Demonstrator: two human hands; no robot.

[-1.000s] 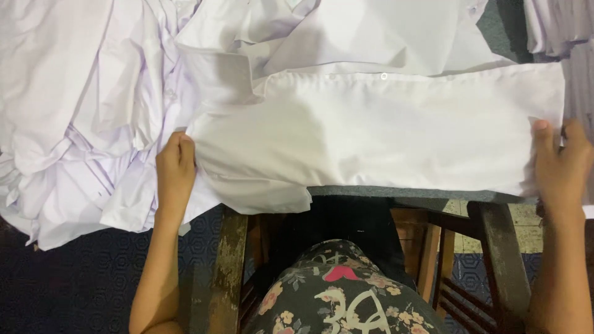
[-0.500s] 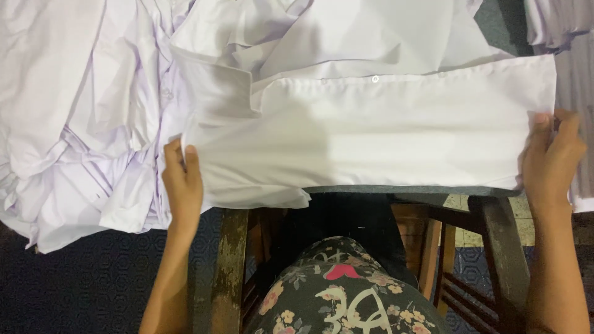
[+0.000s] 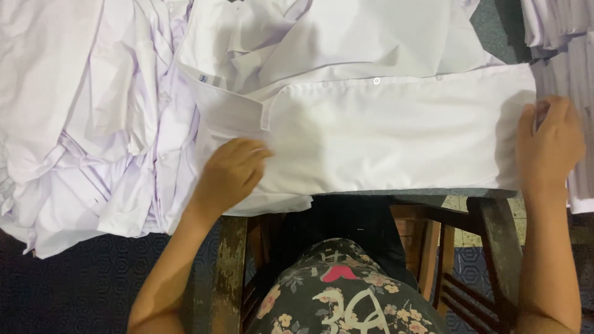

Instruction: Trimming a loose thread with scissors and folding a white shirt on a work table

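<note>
Folded white shirt [image 3: 383, 139]: lies flat across the near edge of the work surface, long side running left to right, a button visible along its upper fold, collar end toward the left. Left hand [image 3: 229, 176]: palm down on the shirt's left end, fingers spread and pressing the cloth, nothing clenched in it. Right hand [image 3: 550, 145]: at the shirt's right edge, fingers curled lightly against the cloth; whether it pinches the edge cannot be told. Pile of white shirts [image 3: 86, 124]: heaped loosely to the left, touching the folded shirt. Stack of pale cloth [image 3: 566, 43]: at the far right, just beside the right hand. Wooden frame [image 3: 492, 229]: worn, below the shirt, around the person's floral-patterned lap [image 3: 334, 297].
</note>
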